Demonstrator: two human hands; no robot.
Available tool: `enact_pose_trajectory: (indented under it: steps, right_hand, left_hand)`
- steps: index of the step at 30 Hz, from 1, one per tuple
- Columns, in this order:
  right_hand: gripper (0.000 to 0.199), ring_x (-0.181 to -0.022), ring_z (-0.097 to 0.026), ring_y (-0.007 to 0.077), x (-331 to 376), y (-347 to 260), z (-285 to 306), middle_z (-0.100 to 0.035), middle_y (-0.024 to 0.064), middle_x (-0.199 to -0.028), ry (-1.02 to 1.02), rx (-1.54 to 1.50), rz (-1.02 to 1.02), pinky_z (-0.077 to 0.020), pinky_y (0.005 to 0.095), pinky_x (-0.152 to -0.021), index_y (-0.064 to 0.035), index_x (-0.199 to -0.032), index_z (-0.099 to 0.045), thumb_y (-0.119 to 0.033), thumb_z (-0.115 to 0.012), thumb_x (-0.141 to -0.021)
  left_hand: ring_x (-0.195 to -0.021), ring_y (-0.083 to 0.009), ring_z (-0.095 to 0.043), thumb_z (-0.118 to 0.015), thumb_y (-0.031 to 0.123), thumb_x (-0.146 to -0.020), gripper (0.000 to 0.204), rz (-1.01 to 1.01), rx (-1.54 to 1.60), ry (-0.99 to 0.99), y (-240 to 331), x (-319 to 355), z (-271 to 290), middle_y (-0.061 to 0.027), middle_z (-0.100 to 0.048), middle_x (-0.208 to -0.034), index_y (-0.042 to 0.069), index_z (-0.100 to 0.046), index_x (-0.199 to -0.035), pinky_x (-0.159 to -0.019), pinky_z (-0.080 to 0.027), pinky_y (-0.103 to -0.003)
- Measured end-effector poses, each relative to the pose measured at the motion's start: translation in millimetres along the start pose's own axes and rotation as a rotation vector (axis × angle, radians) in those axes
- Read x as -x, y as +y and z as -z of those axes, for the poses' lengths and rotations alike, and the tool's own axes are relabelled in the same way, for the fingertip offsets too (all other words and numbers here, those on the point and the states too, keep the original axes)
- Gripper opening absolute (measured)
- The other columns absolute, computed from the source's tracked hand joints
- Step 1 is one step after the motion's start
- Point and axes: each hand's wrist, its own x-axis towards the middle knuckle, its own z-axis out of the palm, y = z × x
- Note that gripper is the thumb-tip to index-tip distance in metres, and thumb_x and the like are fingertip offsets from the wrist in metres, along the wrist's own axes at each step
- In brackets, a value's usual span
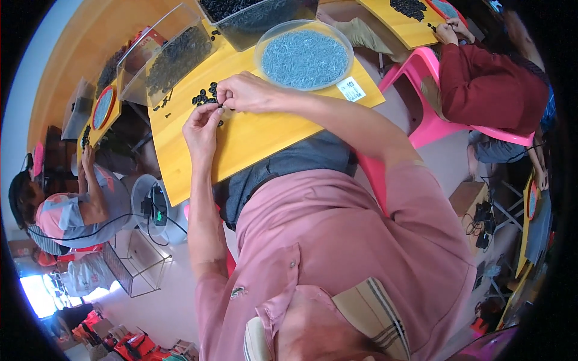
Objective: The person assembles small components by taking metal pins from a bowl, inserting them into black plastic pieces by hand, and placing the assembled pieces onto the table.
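Over the yellow table (259,141) my two hands meet, fingertips almost touching. My left hand (201,127) is pinched closed, and my right hand (248,93) pinches close against it from the right. Between them shows a small dark piece, mostly covered by the fingers, so its kind cannot be told. Just beyond the fingers lies a loose group of small black ring-shaped parts (202,96). One more black part sits beside my left thumb. A round tray of thin silvery-blue metal pins (306,58) stands behind my right wrist.
Clear plastic bins hold black parts: one bin (180,60) at the far left of the table, another (253,21) behind. A white label (351,89) lies at the right edge. Co-workers sit at yellow tables left and right. A pink chair (424,78) stands at right.
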Motion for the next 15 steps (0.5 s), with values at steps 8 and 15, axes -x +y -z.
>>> enact_pose_trajectory:
  steps: [8, 15]
  right_hand:
    - [0.015, -0.065, -0.066, 0.0187, 2.9, -4.1, -7.5, -0.067, 0.011, -0.074, 0.001, -0.1, -0.054, -0.0528, 0.0314, -0.056, 0.0021, -0.095, -0.065, -0.004, -0.059, -0.082]
    - [0.015, -0.069, -0.067, 0.0197, 7.5, -3.8, -6.6, -0.068, 0.0122, -0.077, 0.113, -0.146, -0.004, -0.0523, 0.0324, -0.057, 0.0021, -0.095, -0.062, -0.005, -0.061, -0.082]
  left_hand:
    - [-0.082, -0.0082, -0.06, -0.065, -0.003, -0.088, 0.024, -0.073, -0.007, -0.014, -1.4, 0.5, 1.5, -0.0028, -0.065, -0.093, -0.001, -0.063, -0.112, -0.074, -0.049, -0.022]
    - [-0.085, -0.0079, -0.057, -0.064, -0.001, -0.089, 0.026, -0.044, -0.074, -0.004, 1.7, 11.1, -6.4, -0.0012, -0.062, -0.092, -0.002, -0.064, -0.115, -0.076, -0.048, -0.023]
